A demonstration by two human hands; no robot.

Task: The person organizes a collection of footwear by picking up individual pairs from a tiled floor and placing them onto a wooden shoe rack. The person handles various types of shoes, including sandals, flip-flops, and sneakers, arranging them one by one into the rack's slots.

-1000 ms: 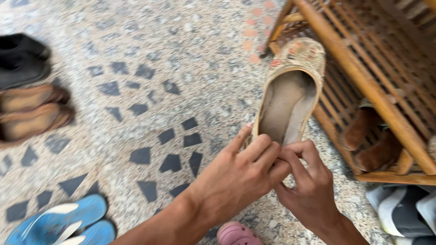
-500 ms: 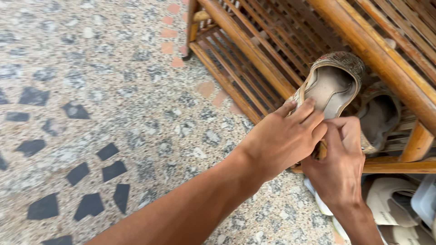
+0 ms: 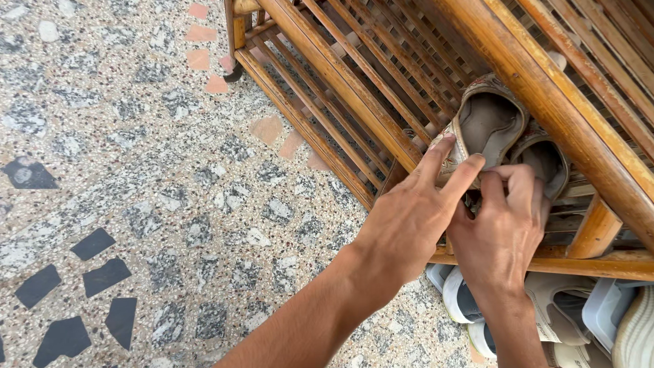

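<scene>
Speckled stone floor (image 3: 170, 204) beside a wooden slatted rack (image 3: 381, 95): left hand (image 3: 409, 218) and right hand (image 3: 504, 232) both grip a beige slipper (image 3: 487, 119) on the shelf, which could slip between slats.

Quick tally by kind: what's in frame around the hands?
Hands: 2, left hand and right hand, both gripping the beige slip-on shoe.
Beige slip-on shoes on the rack shelf: 2, the second shoe beside the first.
Wooden slatted shoe rack: 1.
Light shoes below the rack: at least 3, partly cut off.
Total: at least 8.
</scene>
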